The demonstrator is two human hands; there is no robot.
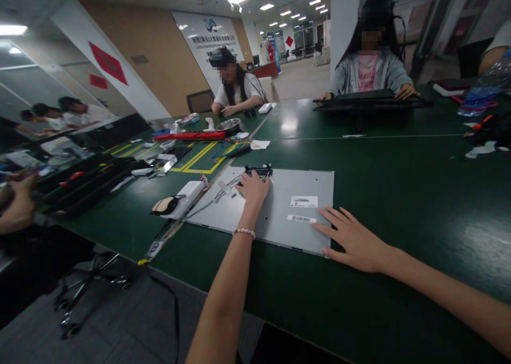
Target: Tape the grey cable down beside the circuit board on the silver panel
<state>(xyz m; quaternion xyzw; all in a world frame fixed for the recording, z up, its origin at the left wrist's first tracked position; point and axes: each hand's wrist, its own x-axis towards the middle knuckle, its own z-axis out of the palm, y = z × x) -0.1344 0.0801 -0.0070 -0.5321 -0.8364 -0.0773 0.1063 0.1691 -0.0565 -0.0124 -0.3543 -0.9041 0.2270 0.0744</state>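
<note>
— Leaning over the green table, that one, both bare arms stretched out. What is under the hands?

— A flat grey metal panel, lying face down by the look of it, near the table's front edge and a little left of the middle. It carries a white label and, just nearer, a barcode sticker.

— And the left hand?

— It lies on the panel's far edge with its fingers bent onto a small black part that sits there. They touch it, but I cannot tell whether they actually grip it. A beaded bracelet sits on that wrist.

— The right hand?

— Released, palm down, fingers spread flat over the panel's near right corner. It holds nothing.

— What lies beside them?

— Pale cables run across the panel's left end, close to the left hand. Just off that end is a white box with a beige and black piece against it.

— Anyone else about?

— A person in a striped jacket sits across the table, hands on a black panel. Another person in a white shirt sits farther left, behind a red tray and a metal bowl. Yellow tape lines mark the table there. At the far left a co-worker's hand shows near a black tool case.
</note>
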